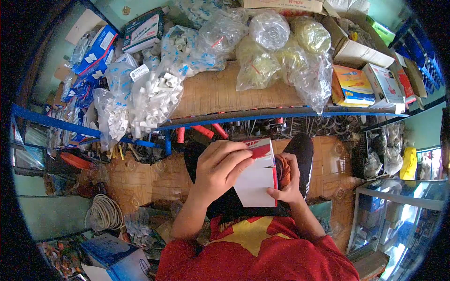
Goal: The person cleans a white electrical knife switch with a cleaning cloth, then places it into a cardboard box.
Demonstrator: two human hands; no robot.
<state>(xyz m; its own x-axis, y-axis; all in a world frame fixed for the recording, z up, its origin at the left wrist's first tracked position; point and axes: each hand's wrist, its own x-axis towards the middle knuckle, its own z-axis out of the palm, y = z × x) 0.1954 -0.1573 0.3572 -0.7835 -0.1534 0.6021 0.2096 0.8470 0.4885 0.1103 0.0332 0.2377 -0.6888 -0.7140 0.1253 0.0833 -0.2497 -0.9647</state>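
A white and red cardboard box is held above my lap, its white side or flap facing up. My left hand pinches the red printed edge at the box's far end, between the thumb and curled fingers. On the other side, my right hand grips the box with its thumb on the near right corner. Between the right fingers and the box shows a dark orange-brown thing, mostly hidden, whose kind I cannot make out. The inside of the box does not show.
Ahead is a blue-edged shelf with bags of white pipe fittings, clear plastic bags and an orange box. A coiled cable and a blue box are at left; a glass case stands at right.
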